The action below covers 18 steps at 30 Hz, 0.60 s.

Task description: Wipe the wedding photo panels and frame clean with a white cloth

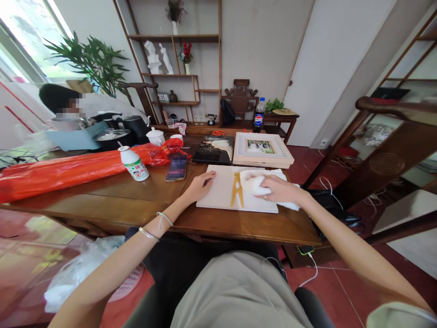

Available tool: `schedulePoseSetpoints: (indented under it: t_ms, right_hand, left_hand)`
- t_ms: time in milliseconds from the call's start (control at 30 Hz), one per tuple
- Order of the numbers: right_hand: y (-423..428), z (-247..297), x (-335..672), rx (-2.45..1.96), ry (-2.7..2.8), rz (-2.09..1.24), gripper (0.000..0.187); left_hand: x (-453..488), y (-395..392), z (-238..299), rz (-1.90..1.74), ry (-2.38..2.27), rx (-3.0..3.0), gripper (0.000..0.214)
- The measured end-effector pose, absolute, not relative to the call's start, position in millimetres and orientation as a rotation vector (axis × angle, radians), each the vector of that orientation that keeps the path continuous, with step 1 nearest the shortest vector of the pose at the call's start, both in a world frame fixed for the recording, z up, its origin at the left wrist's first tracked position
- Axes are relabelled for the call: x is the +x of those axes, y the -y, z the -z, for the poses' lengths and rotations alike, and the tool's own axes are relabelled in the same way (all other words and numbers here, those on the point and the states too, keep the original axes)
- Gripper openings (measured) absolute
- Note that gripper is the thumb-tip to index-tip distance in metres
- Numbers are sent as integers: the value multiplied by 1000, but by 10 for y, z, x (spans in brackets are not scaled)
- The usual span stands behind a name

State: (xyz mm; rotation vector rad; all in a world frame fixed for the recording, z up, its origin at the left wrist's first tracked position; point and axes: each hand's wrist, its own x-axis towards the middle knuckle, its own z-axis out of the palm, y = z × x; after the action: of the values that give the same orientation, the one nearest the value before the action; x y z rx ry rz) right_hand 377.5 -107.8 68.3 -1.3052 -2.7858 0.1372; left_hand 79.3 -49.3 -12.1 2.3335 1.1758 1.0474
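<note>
A flat white board (218,196) lies on the wooden table close to my body. On it is a gold piece shaped like compass legs or a letter A (236,190). My left hand (201,186) rests on the board's left edge with its fingers stretched out, holding nothing. A bunched white cloth (251,184) is gripped in my right hand (275,187), just right of the gold piece. The cloth spreads over the board's right side and hides part of it.
Behind the board lie a dark picture panel (214,149) and a white framed picture (261,146). A phone (176,167), a white bottle (134,163) and a long red plastic-wrapped bundle (75,169) are at left. A cola bottle (259,116) stands behind. Another person (102,105) leans at far left.
</note>
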Motion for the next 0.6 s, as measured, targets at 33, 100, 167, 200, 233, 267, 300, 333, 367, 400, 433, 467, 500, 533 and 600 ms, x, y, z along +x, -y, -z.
schedulePoseSetpoints:
  t_ms: [33,100,167,200,233,267,300,333,367,400,433,467,500,533,600]
  right_hand:
    - [958,-685,3776,-1329,2760,-142,24]
    - [759,-689,3772,-1372,2693,-140,25]
    - [623,-688,3765,-1388,2652,-148,21]
    - [579,-684,3764,-1393,2646,-152,19]
    - [552,-677,3764,-1396,2646,-150,18]
    - [544,-668,3768,-1396,2653,-145,16]
    - [557,-658,3772,-1391,2667,-134,14]
    - [596,-647,3776,-1383,2684,-116,13]
    - [664,-638,3777,-1373,2707,-99,12]
    - [763,-631,3773,-1361,2735,-86,13]
    - [891,-628,3763,-1339,2766,-81,15]
    - [1042,-628,3745,-1309,2800,-81,18]
    - [1209,-630,3722,-1270,2831,-97,21]
    - [1379,-633,3695,-1208,2851,-88,22]
    - [1673,-640,3646,-1167,2852,-60,25]
  left_hand:
    - [793,492,121,-1044,-1178,2334,32]
    - [793,490,118,-1037,-1180,2337,32]
    - [794,491,115,-1034,-1184,2343,32]
    - [794,492,113,-1036,-1184,2347,32]
    - [795,493,112,-1039,-1182,2350,32]
    - [796,495,111,-1043,-1178,2352,33]
    - [796,497,110,-1047,-1172,2352,34]
    - [798,500,108,-1051,-1165,2350,35]
    - [799,503,107,-1055,-1159,2346,35]
    - [800,506,105,-1058,-1156,2340,35]
    - [801,509,104,-1060,-1156,2334,34]
    - [803,512,102,-1060,-1158,2328,34]
    - [804,514,102,-1059,-1163,2324,33]
    - [805,515,102,-1057,-1168,2322,32]
    - [806,516,103,-1056,-1179,2321,32]
